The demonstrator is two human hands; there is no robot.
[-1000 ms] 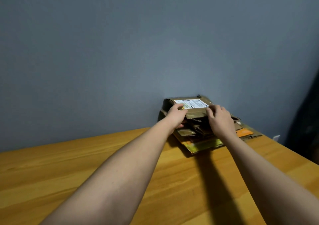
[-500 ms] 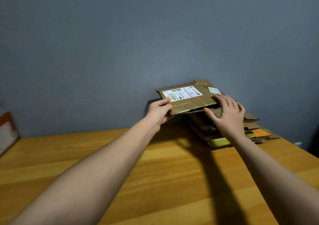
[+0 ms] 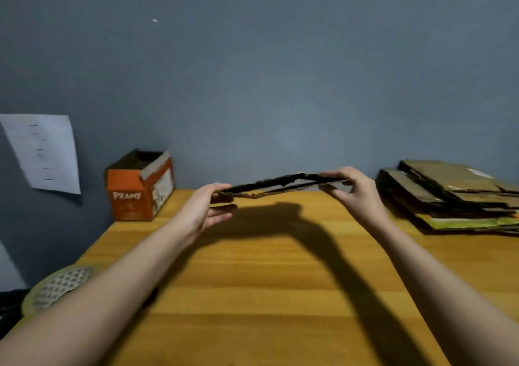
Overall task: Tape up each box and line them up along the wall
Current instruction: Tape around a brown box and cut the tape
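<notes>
Pinching a flattened box point(image 3: 283, 187) at each end, left hand point(image 3: 206, 211) and right hand point(image 3: 355, 194) hold it aloft; left of the fingers, an orange carton point(image 3: 132, 197) reads "PRAMY".

Tape roll point(image 3: 60, 285) half behind left forearm; cardboard stack point(image 3: 460, 197) cropped right.

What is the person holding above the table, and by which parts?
A flattened cardboard box, held above the table: left hand grips its left end, right hand its right end.
</notes>
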